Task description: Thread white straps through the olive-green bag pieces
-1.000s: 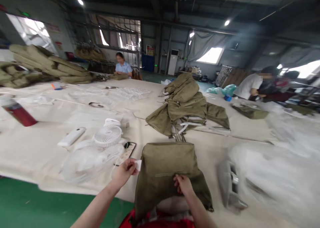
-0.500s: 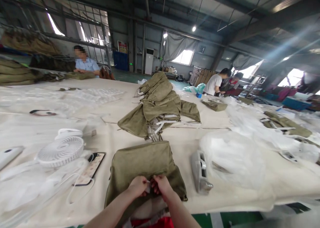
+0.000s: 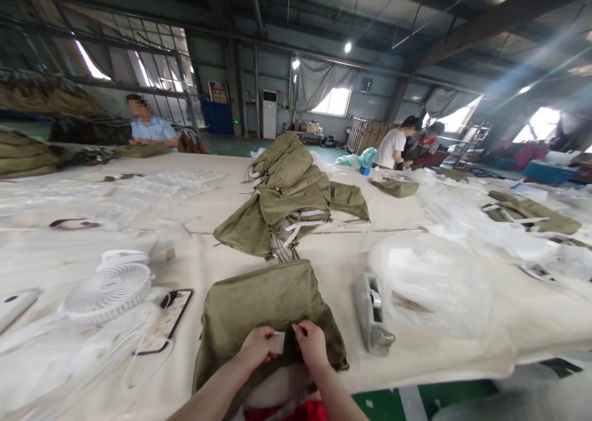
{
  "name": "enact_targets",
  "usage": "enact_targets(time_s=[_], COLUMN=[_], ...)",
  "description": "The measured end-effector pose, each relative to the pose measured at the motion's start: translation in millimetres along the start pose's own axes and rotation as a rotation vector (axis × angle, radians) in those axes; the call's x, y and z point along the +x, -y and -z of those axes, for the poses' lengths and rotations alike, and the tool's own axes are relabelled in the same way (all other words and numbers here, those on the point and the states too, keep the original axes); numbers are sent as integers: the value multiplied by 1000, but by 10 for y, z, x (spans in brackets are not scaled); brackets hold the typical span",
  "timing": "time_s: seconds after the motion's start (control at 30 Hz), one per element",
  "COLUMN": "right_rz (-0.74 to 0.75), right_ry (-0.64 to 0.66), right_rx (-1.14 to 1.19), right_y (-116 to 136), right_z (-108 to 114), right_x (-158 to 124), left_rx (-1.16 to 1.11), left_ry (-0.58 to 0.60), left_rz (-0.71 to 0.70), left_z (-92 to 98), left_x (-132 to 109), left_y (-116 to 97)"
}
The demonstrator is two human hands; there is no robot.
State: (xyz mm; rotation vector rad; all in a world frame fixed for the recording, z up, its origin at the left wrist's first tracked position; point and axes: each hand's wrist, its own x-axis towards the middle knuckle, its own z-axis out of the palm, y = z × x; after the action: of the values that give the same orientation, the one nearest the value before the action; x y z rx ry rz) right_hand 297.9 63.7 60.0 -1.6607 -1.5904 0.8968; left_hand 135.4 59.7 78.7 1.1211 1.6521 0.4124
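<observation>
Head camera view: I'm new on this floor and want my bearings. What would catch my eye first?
At the near table edge, the left hand pinches a small white tag on an olive bag, the right hand close beside it. Behind lies a heap of olive bags at mid-table, with a white fan to the left and a grey tape dispenser to the right.

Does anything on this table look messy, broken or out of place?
Nothing broken or spilled. Mid-table, olive bags lie in a loose heap, white straps trailing out, unlike the flat bag where the left hand holds a white tag beside the right hand. A phone sits partly under plastic by the fan.
</observation>
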Motion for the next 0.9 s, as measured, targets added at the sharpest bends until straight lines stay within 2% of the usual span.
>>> enact_targets(time_s=[0.17,0.33,0.5,0.67,0.77,0.9], right_rz=[35,66,88,160,-1,-296], right_ry=[-51,-81,-18,19,17,266], right_rx=[-19,-5,-91,-23,84,249], right_y=[-41,-45,1,25,21,75], right_z=[-41,-51,-43,14,50,46], right_x=[-46,-82,-150,-169,-72,79], left_rx=[136,191,133,-98,-145,-172], left_ry=[-96,-176,-158,-153,-114,-43], left_rz=[-73,-127,-137,-162,-132,-123], left_z=[-159,-261,-318,-342,-334,-207], left_x=[107,163,167,196,193,140], left_y=[-203,-267,-193,-122,-115,-97])
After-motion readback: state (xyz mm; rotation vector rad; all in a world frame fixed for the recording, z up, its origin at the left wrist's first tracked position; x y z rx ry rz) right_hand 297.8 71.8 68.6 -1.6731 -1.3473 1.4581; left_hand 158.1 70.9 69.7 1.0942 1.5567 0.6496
